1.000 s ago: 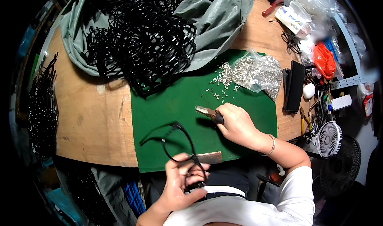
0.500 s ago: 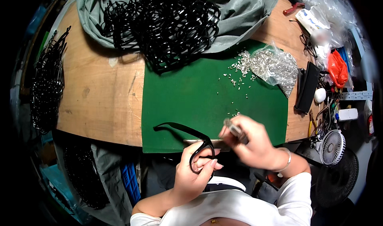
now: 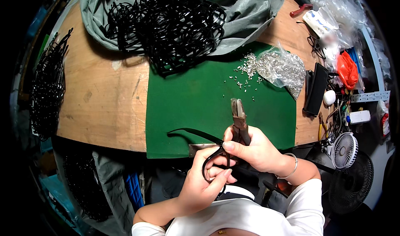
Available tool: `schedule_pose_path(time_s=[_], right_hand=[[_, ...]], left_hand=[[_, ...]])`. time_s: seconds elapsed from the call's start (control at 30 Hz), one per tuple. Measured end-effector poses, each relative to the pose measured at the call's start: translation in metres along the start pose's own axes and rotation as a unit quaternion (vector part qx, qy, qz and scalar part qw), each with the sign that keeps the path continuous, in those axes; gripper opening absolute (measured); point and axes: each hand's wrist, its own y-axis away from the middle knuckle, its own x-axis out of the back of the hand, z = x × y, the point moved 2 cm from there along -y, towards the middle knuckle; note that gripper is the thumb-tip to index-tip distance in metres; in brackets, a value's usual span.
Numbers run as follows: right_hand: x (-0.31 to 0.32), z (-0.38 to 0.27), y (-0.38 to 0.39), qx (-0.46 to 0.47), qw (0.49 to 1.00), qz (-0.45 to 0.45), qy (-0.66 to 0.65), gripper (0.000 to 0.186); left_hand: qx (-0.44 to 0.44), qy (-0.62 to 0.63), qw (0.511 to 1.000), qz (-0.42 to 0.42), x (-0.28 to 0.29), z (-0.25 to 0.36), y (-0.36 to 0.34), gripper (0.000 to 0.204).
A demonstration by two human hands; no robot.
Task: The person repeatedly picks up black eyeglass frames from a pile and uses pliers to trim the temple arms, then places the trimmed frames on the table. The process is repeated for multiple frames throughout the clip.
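Note:
My left hand (image 3: 195, 180) is closed around a black plastic eyeglass frame (image 3: 192, 131) at the table's near edge. One temple arm points left over the green mat (image 3: 187, 94), and a rim loops around my fingers. In my right hand (image 3: 259, 149) is a pair of pliers (image 3: 239, 118), its pale-padded jaws pointing away from me, slightly apart with nothing visible between them. My right thumb touches the frame near its hinge corner. Small silvery metal pieces (image 3: 249, 65) lie scattered on the mat, spilling from a clear plastic bag (image 3: 283, 67).
A big heap of black eyeglass frames (image 3: 179, 36) rests on grey cloth (image 3: 246, 11) at the back. Another black bundle (image 3: 48, 90) stands at the left. Along the right are a black case (image 3: 316, 88), a red bag (image 3: 347, 69), cables and a small white fan (image 3: 344, 150).
My right hand has turned the pliers so the jaws point away, and its thumb has come onto the eyeglass frame. My left hand keeps its hold. The whole view has shifted slightly.

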Motion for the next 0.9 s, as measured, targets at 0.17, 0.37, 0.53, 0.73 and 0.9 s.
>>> schedule_pose_path(time_s=[0.17, 0.37, 0.53, 0.73, 0.9], right_hand=[[-0.007, -0.010, 0.002, -0.001, 0.999, -0.012, 0.043, 0.019], [-0.006, -0.009, 0.011, -0.009, 0.998, -0.031, 0.054, 0.018], [0.011, -0.035, 0.037, -0.035, 0.914, -0.084, 0.395, 0.027], [-0.006, -0.046, 0.032, -0.157, 0.870, -0.173, 0.434, 0.046], [-0.008, -0.051, 0.027, -0.161, 0.846, -0.205, 0.465, 0.042]], left_hand=[[0.020, 0.068, 0.997, -0.024, -0.002, 0.013, 0.004, 0.042], [0.097, 0.127, 0.986, -0.047, 0.001, 0.024, 0.013, 0.047], [0.137, 0.164, 0.976, -0.046, 0.010, 0.032, 0.022, 0.041], [0.146, 0.153, 0.977, -0.034, 0.010, 0.029, 0.024, 0.035], [0.165, 0.130, 0.977, -0.038, 0.010, 0.028, 0.026, 0.035]])
